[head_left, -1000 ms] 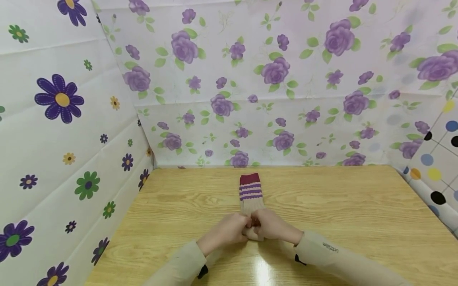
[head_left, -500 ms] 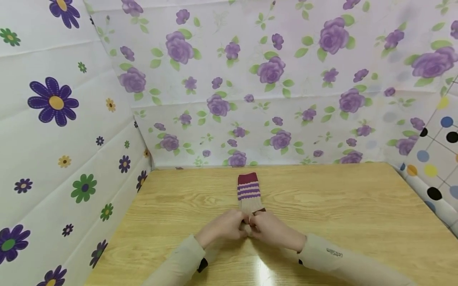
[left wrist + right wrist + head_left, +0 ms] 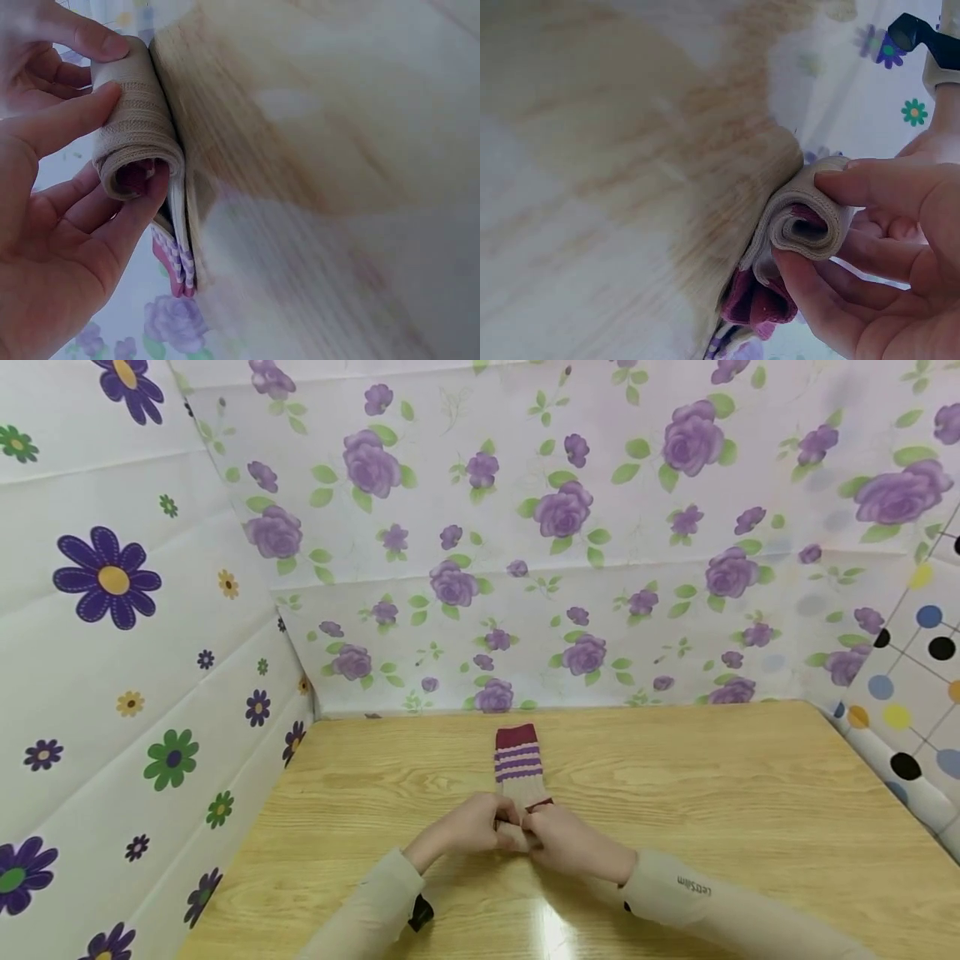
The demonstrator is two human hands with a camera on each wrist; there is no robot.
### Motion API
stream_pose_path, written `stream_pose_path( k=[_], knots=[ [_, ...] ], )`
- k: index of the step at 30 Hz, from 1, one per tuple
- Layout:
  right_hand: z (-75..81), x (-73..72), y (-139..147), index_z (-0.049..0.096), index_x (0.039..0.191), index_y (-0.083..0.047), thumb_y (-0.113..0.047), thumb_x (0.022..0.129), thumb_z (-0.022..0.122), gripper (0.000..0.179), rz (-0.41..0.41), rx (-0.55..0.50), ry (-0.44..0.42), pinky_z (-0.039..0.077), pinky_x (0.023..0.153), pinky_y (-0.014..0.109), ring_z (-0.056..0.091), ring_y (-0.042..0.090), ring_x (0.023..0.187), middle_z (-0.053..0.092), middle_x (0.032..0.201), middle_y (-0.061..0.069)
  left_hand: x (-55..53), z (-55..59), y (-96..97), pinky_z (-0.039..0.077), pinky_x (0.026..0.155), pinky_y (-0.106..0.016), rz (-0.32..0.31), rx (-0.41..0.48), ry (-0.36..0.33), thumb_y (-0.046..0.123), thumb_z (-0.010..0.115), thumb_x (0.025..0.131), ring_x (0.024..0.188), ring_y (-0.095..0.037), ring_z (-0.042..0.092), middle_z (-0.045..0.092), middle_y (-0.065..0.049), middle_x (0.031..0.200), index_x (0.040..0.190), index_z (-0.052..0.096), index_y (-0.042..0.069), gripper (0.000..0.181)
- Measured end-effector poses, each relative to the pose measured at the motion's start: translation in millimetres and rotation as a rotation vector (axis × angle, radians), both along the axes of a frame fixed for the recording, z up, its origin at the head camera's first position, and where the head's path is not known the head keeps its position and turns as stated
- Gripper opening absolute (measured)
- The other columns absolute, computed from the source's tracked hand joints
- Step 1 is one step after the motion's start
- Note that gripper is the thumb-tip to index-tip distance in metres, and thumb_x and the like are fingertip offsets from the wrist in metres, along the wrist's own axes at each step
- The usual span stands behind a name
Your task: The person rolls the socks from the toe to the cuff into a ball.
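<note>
A pair of beige knit socks (image 3: 521, 789), laid one on the other, lies lengthwise on the table. Their dark red and purple-striped cuffs point away from me. The near end is wound into a beige roll (image 3: 139, 112), with dark red fabric inside its coil. My left hand (image 3: 476, 822) grips the roll's left end, one fingertip in its opening and the thumb on top. At the right end, my right hand (image 3: 577, 843) pinches the roll (image 3: 810, 217) between thumb and fingers. A dark red heel patch (image 3: 761, 300) shows below it.
The wood-grain table (image 3: 675, 793) extends on both sides of the socks. Behind it hangs a purple rose cloth (image 3: 450, 635). A daisy-patterned cloth (image 3: 150, 693) covers the left side, a dotted cloth (image 3: 911, 727) the right.
The roll has moved a little away from me, toward the striped cuffs, and less flat sock shows. The dark red heel patch has come into sight beside my right hand.
</note>
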State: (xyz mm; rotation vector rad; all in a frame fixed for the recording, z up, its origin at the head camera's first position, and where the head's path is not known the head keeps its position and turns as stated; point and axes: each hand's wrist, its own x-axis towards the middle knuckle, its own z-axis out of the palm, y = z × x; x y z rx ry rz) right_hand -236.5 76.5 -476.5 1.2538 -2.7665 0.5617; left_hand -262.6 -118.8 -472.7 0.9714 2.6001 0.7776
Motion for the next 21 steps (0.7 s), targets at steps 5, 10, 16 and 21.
stream_pose_path(
  k=[5, 10, 16, 21],
  knots=[
    [-1.2, -4.6, 1, 0.052, 0.066, -0.01, 0.001, 0.074, 0.069, 0.022, 0.022, -0.027, -0.053, 0.026, 0.051, 0.016, 0.028, 0.003, 0.056, 0.034, 0.059, -0.01, 2.2, -0.9, -1.0, 0.048, 0.072, -0.016, -0.008, 0.03, 0.015, 0.014, 0.075, 0.084, 0.078, 0.0, 0.056, 0.07, 0.005, 0.091, 0.097, 0.069, 0.011, 0.015],
    [0.5, -11.9, 1, 0.05, 0.065, -0.011, -0.002, 0.08, 0.068, 0.025, 0.011, -0.048, -0.195, 0.025, 0.049, 0.015, 0.028, 0.002, 0.052, 0.03, 0.057, -0.01, 4.2, -4.0, -1.4, 0.047, 0.071, -0.016, -0.001, 0.016, 0.085, 0.014, 0.076, 0.083, 0.079, -0.002, 0.056, 0.071, 0.002, 0.096, 0.105, 0.072, 0.01, 0.022],
    [5.1, -23.5, 1, 0.056, 0.071, -0.009, -0.006, 0.087, 0.064, 0.018, -0.007, -0.01, -0.329, 0.027, 0.051, 0.017, 0.03, 0.004, 0.053, 0.032, 0.057, -0.008, 6.1, -6.6, -0.4, 0.049, 0.081, -0.02, 0.007, -0.057, 0.205, 0.015, 0.081, 0.077, 0.095, -0.009, 0.057, 0.066, -0.001, 0.104, 0.109, 0.072, 0.008, 0.034],
    [4.9, -31.4, 3, 0.063, 0.078, -0.008, -0.008, 0.088, 0.061, 0.01, -0.027, 0.006, -0.386, 0.029, 0.052, 0.019, 0.03, 0.006, 0.054, 0.035, 0.058, -0.007, 3.7, -3.4, 2.0, 0.05, 0.08, -0.019, 0.035, -0.026, 0.219, 0.012, 0.083, 0.074, 0.089, -0.009, 0.06, 0.069, -0.002, 0.098, 0.107, 0.072, 0.007, 0.035]
  ],
)
